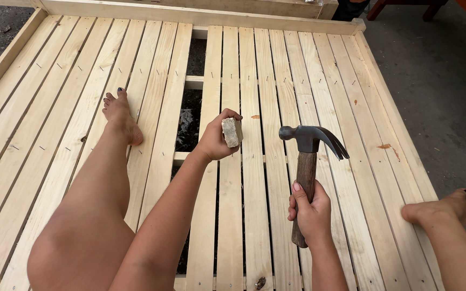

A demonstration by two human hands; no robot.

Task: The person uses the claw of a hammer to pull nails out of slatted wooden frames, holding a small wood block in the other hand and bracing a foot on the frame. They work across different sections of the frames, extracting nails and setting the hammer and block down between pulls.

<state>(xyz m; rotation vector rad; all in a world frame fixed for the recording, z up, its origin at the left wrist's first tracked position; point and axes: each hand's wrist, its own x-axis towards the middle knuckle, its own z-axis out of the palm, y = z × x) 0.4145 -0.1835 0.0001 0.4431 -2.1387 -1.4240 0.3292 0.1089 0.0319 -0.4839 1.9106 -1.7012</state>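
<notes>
— What does the left hand (214,141) carry?

— It is closed around a small pale block (232,132), thumb on top, fingers wrapped behind. The block is held just above the slatted wooden frame (319,81), over the slat beside the open gap (190,116) where a slat is missing and the ground shows through.

— And the right hand (309,211)?

— It grips the brown wooden handle of a claw hammer (307,156), fist tight low on the handle. The dark metal head stands upright above the fist, claw pointing right, clear of the slats.

— Where is the person?

— Sitting on the frame, left foot (120,114) flat on the slats left of the gap, right foot (443,210) at the frame's right edge.
</notes>
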